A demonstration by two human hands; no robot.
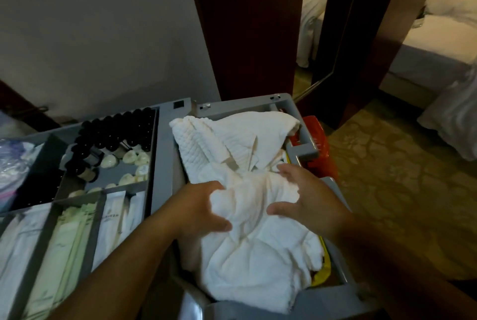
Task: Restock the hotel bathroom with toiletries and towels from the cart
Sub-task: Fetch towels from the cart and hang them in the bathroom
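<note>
Towel: white towel (pixel 247 242) lies crumpled in the cart bin (pixel 258 104), its long axis running away from us.
Left: left grip (pixel 206 206) is curled into a fold at the towel's left side.
Right: right grip (pixel 304 198) is spread on or just over the right side and holds nothing.
Relation: we judge the towel lies between both grips.
Room: bottles (pixel 116 128) sit left of the bin; carpet (pixel 387 177) lies to the right.

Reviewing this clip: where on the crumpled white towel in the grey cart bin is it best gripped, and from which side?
Take the crumpled white towel by the raised bunched folds near its middle, from above, one hand per flank. It lies heaped and loose, showing no clean edge; the left hand pinches such a fold, the right hand spreads opposite.
</note>
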